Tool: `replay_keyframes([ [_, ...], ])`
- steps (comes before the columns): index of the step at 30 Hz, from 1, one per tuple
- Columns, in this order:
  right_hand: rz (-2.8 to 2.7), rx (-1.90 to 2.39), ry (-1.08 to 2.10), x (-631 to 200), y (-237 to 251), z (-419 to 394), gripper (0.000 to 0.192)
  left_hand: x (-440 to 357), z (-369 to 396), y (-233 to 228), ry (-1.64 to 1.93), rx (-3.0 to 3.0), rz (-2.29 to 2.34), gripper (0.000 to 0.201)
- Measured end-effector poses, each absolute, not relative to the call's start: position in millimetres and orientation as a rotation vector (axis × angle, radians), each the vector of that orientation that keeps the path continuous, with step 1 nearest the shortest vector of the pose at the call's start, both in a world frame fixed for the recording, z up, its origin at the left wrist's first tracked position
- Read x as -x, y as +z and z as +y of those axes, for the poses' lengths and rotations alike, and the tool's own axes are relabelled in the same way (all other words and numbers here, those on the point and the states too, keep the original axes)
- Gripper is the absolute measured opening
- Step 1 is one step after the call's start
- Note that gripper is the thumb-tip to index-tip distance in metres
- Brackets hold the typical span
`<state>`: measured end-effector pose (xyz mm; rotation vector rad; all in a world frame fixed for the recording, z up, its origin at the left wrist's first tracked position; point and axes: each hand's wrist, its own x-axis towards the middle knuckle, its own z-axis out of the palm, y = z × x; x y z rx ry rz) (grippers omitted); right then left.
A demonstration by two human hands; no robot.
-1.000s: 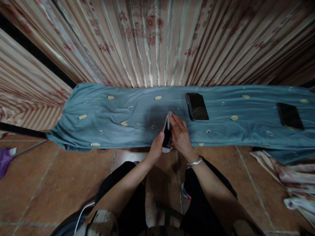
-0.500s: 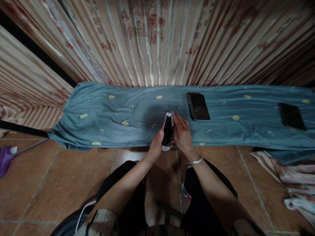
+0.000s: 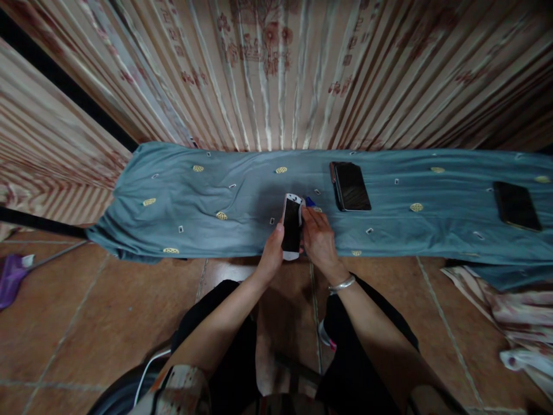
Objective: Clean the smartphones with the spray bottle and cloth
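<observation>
My left hand (image 3: 272,249) is closed around the left edge of a white smartphone (image 3: 292,227) with a dark screen, its thumb along the side. The phone is held face up over the front part of the cloth-covered bench. At the phone's right edge, my right hand (image 3: 318,235) has its fingers bent and pressed together. A small pale piece shows between those fingers and the phone; what it is I cannot make out. Just beyond the right fingertips a small blue object (image 3: 310,202) peeks out, and I cannot tell whether it is held or lying on the cloth.
A blue-green patterned cloth (image 3: 242,196) covers the long bench. On it, to the right, lie a dark phone-like device (image 3: 352,185) and another dark flat device (image 3: 517,206). A pleated curtain (image 3: 276,86) hangs behind. A purple object (image 3: 12,279) is on the tiled floor at left.
The phone has turned so that its screen faces up more fully, and it has shifted slightly left. More of the blue object shows beyond my right fingertips.
</observation>
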<state>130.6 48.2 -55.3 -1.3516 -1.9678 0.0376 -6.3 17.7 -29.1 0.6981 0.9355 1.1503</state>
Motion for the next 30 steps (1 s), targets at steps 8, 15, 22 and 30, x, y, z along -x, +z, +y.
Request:
replay_keyframes([
  [8,-1.978,1.332,0.068,-128,-56,45,0.049,6,21,-21,1.195,-0.657,0.914,0.055],
  [15,-1.987,1.323,0.067,-123,-54,40,0.045,6,24,-13,1.251,-0.47,0.869,0.038],
  [22,-2.03,1.27,0.0,-118,-53,34,0.041,8,31,-10,1.25,-0.304,0.861,0.033],
  [30,-2.083,1.206,0.01,-112,-54,24,0.042,15,38,-10,1.293,-0.222,0.9,0.027],
])
